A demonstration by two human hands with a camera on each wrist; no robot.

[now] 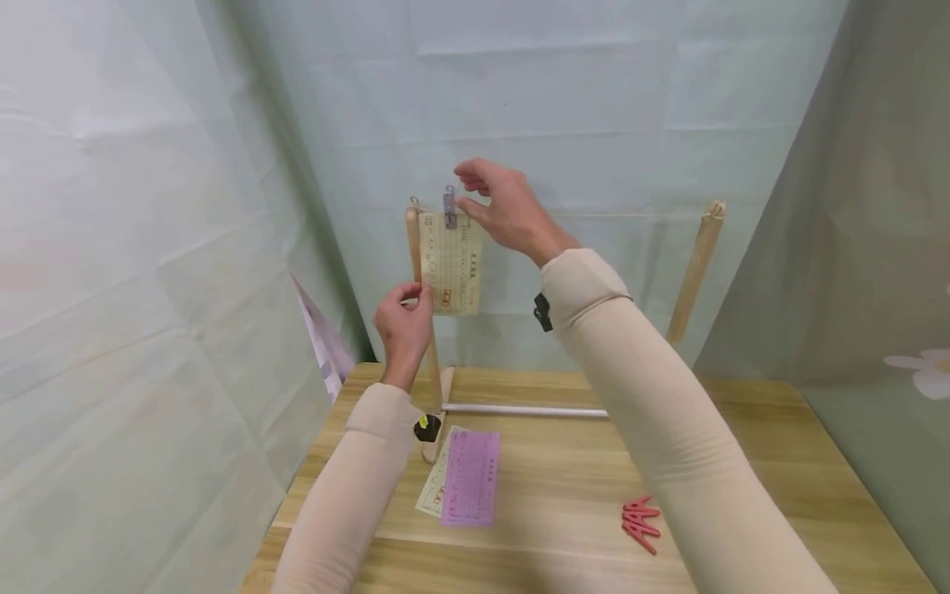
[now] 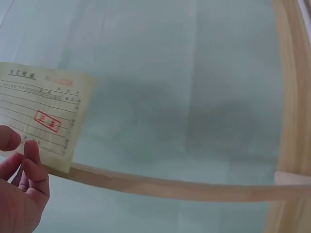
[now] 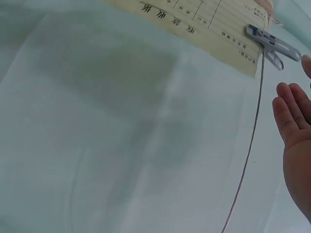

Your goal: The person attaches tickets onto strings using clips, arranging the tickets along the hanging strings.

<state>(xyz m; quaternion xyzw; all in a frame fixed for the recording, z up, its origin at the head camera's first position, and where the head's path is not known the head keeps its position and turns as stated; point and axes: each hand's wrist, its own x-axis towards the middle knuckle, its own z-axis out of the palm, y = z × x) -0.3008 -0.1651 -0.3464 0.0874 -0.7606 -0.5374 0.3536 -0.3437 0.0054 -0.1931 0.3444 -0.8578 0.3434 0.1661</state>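
Note:
A pale yellow receipt slip (image 1: 454, 264) hangs sideways from a string, held at its top edge by a grey clothespin (image 1: 449, 206). My left hand (image 1: 404, 326) pinches the slip's left edge, beside the wooden post; in the left wrist view the fingertips overlap the paper (image 2: 48, 107) near its red stamp. Just right of the clothespin is my right hand (image 1: 505, 202), thumb and fingers spread apart. In the right wrist view that hand (image 3: 299, 141) stands a little away from the handles of the clothespin (image 3: 273, 44), with nothing in its fingers.
The string (image 1: 616, 215) runs between a left post (image 1: 414, 239) and a right post (image 1: 696, 264); a white rod (image 1: 527, 410) joins them low down. On the wooden table (image 1: 564, 495) lie a purple slip (image 1: 472, 478) over a yellow slip (image 1: 432, 495), and several red clothespins (image 1: 640, 524).

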